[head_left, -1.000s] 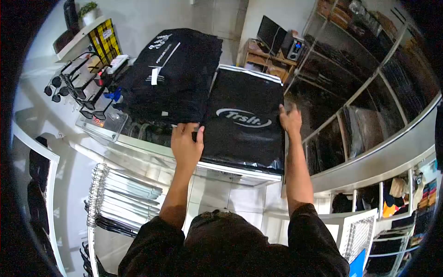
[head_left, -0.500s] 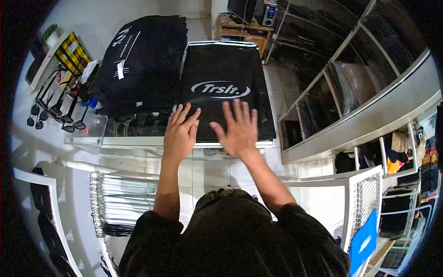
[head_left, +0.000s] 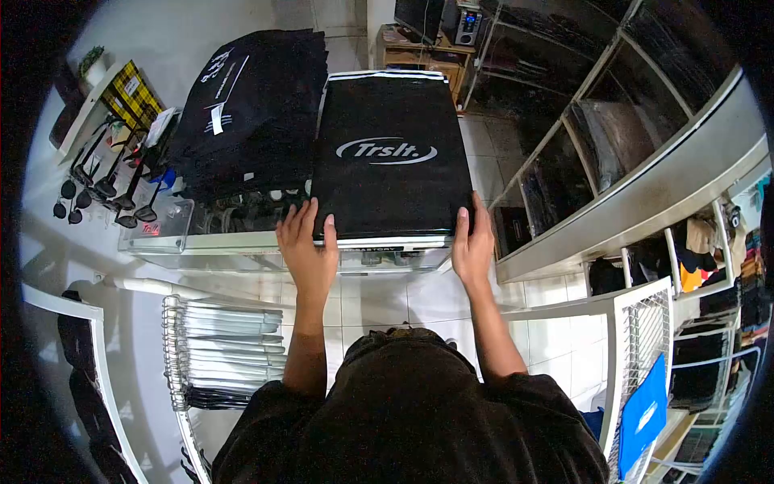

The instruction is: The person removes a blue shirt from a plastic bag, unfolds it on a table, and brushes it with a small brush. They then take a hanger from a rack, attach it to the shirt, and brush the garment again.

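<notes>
- The black plastic mailer bag (head_left: 387, 194) printed "Trslt." lies flat on the bench (head_left: 230, 242), upper centre of the frame, its long axis running up the frame.
- Left hand (head_left: 309, 242): half open, thumb apart, at the bag's lower-left corner, enclosing nothing.
- Right hand (head_left: 473, 238): half open, thumb and fingers along the lower-right corner, enclosing nothing.
- The bag lies between and above both hands; neither is clearly nearer.
- Folded black garments (head_left: 266, 153) lie just beside its left edge.
</notes>
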A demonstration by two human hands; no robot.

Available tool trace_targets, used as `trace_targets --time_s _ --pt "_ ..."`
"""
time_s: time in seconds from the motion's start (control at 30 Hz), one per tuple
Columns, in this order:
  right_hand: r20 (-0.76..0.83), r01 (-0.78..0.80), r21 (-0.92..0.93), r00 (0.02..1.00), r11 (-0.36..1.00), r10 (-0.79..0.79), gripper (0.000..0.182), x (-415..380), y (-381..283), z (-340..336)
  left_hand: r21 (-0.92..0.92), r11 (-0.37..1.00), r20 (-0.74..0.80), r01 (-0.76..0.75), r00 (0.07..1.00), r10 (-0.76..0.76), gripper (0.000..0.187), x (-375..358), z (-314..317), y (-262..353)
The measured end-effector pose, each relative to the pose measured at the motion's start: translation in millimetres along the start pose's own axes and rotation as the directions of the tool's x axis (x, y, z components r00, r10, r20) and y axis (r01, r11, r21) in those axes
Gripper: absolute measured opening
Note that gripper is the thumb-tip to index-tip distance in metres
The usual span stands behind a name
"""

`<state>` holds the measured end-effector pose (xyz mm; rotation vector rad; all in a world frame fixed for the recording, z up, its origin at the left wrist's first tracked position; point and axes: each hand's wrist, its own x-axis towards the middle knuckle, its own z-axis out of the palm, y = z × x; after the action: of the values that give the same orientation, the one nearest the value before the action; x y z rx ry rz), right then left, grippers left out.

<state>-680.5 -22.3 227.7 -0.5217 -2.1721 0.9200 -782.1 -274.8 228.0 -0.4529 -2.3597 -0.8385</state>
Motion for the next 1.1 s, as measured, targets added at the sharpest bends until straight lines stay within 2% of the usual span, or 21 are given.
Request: trace_targets --time_s 0.07,0.23,0.3,0.37,0.43,0.47,0.5,0.57,0.6,0.73,0.87,0.93,0.97,1.07,1.1 --pt "-0.102 0.061 -0.016 0.993 0.998 -0.062 0.044 -5 4 9 -0.025 1.0 0.0 -0.002 1.0 0.002 0.036 -4 0 -5" --pt "-0.104 0.068 -0.016 0.992 0.998 -0.069 0.042 -5 5 8 -0.004 0.998 0.013 -0.07 0.997 0.07 0.034 -9 5 -14" --pt "-0.046 0.052 -0.04 0.997 0.998 -0.054 0.043 -7 4 3 -0.099 0.995 -0.051 -0.018 0.999 0.013 0.031 -10 3 -7" --pt "-0.117 0.047 -0.012 0.992 0.999 -0.048 0.046 -15 3 -8 -0.045 0.998 -0.084 -0.038 0.996 0.034 0.031 -12 -3 11" --pt "-0.17 0.015 -0.004 0.985 1.0 -0.015 0.046 -30 11 -28 -0.121 0.982 -0.108 -0.146 0.985 0.133 0.031 -18 -8 42" --pt "-0.2 -0.031 0.048 0.979 0.998 0.04 0.045 -40 9 -42 -0.229 0.954 -0.078 -0.192 0.981 0.179 0.031 -22 -8 57" --pt "-0.245 -0.019 0.006 0.969 1.0 0.02 0.044 -47 15 -56 -0.338 0.912 -0.059 -0.235 0.972 0.228 0.03 -26 -7 73" --pt "-0.317 -0.104 0.0 0.943 0.995 0.099 0.041 -65 24 -89 -0.456 0.843 -0.027 -0.285 0.951 0.307 0.03 -38 4 108" --pt "-0.367 -0.133 -0.039 0.924 0.99 0.109 0.039 -73 30 -108 -0.554 0.784 0.039 -0.278 0.933 0.359 0.03 -46 11 125" --pt "-0.576 -0.262 -0.126 0.805 0.957 0.144 0.032 -116 47 -188 -0.84 0.511 0.16 -0.185 0.814 0.559 0.034 -80 35 196" --pt "-0.754 -0.382 -0.152 0.641 0.911 0.143 0.03 -172 63 -265 -0.918 0.362 0.174 -0.161 0.657 0.733 0.033 -119 41 270" --pt "-0.823 -0.438 -0.158 0.553 0.885 0.126 0.027 -199 64 -301 -0.942 0.314 0.205 -0.117 0.538 0.817 0.03 -146 43 306" --pt "-0.843 -0.467 -0.165 0.524 0.869 0.122 0.027 -216 68 -320 -0.952 0.281 0.179 -0.122 0.522 0.834 0.03 -161 44 326" --pt "-0.897 -0.521 -0.179 0.436 0.834 0.079 0.027 -258 64 -376 -0.984 0.169 0.137 -0.06 0.352 0.926 0.024 -207 32 384" --pt "-0.91 -0.563 -0.23 0.413 0.794 0.029 0.025 -273 69 -395 -0.986 0.153 0.123 -0.062 0.345 0.93 0.024 -221 29 405"
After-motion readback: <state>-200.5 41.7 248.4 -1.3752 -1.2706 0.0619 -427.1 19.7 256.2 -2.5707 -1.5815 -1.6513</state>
